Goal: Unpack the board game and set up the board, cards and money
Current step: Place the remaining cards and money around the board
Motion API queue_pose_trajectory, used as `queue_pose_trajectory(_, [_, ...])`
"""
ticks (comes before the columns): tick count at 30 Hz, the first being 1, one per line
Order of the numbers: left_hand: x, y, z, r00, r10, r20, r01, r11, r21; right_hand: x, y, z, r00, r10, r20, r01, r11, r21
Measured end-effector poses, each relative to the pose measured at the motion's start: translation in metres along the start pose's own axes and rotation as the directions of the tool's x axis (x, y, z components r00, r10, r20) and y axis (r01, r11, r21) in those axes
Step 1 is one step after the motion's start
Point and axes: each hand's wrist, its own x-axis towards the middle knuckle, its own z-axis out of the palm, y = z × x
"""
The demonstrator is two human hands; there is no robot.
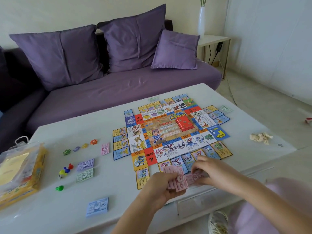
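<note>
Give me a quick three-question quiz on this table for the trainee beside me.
1. True or false: the board lies unfolded on the table.
2. What colour are the notes held by the left hand and right hand? A blue, B pink, C green.
3. Fill in: the red deck sits on the board's ____.
Key: 1 true; 2 B; 3 centre.

You can read 500 on the blue paper banknote stack [97, 206], "?" on the red board square [151, 159], and 2000 on the blue corner board square [219, 132].
</note>
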Motion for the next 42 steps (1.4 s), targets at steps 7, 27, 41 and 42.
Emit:
queue_pose_trajectory(7, [0.009,0.025,0.002,0.976,0.214,-0.032,-0.207,0.967,0.147,0.009,-0.005,-0.027,0.972,0.063,-0.224,-0.019,0.981,0.192])
queue_pose_trajectory(27, [0.056,0.114,0.059,0.903,0.429,-0.04,-0.394,0.86,0.324,0.078,0.035,-0.139,0.973,0.23,-0.008,-0.174,0.758,0.628])
queue_pose_trajectory(41, [0.172,0.176,0.164,0.977,0.182,0.11,-0.185,0.982,0.024,0.107,0.217,-0.15,0.555,0.794,-0.248,-0.42,0.525,0.74])
queue_pose_trajectory(42, [0.181,0.176,0.173,0.98,0.156,0.121,-0.159,0.987,0.018,0.108,0.224,-0.15,0.535,0.808,-0.248,-0.449,0.521,0.726])
